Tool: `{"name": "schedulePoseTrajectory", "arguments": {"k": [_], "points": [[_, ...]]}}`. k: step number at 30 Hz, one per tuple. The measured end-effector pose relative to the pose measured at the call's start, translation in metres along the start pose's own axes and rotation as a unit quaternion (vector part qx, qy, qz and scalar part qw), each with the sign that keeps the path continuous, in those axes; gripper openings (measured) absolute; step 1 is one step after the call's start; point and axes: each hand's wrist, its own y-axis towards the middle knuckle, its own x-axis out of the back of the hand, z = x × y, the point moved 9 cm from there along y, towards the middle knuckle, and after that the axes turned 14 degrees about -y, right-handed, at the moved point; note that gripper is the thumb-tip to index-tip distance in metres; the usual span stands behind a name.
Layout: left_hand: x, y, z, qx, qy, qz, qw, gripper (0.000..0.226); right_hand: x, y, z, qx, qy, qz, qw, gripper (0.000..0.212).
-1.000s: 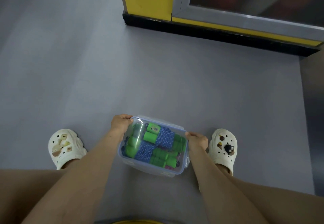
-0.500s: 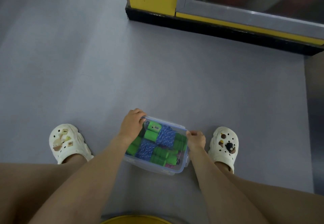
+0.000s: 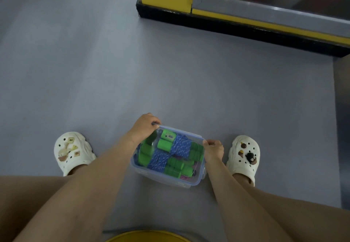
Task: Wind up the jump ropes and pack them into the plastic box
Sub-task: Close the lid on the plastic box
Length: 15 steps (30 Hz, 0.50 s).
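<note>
The plastic box [image 3: 162,180], on the floor [image 3: 170,80] and packed with wound jump ropes [image 3: 179,147], is gripped at its lid [image 3: 181,132] by curled fingers of the left hand [image 3: 144,127] and right hand [image 3: 213,150], likely to seal it.

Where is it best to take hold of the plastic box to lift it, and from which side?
I would grip the plastic box at its left and right sides, under the rim of the lid, one hand from each side. It is wide and full of wound jump ropes; the left hand and right hand hold the lid near those sides.
</note>
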Motion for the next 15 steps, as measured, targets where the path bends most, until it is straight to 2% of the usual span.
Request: {"name": "schedulePoseTrajectory", "arguments": {"k": [3,7,10,12,15], "points": [[-0.020,-0.001,-0.032,-0.044,0.094,0.004,0.995,0.024,0.001,-0.002,-0.001,-0.007,0.015,-0.007,1.000,0.022],[-0.087,-0.009,-0.076,-0.085,0.081,0.035,0.992,0.030,-0.003,0.000,-0.002,-0.012,0.032,-0.005,0.999,0.020],[-0.094,-0.005,-0.077,-0.078,0.034,0.001,0.996,0.028,-0.005,0.001,-0.003,-0.012,0.040,0.002,0.999,0.018],[-0.094,-0.003,-0.074,-0.068,0.004,0.011,0.998,0.027,-0.004,0.002,-0.004,-0.011,0.038,0.000,0.999,0.019],[-0.098,-0.003,-0.075,-0.072,0.016,0.022,0.997,0.024,-0.004,0.003,-0.005,-0.007,0.031,-0.001,0.999,0.020]]}}
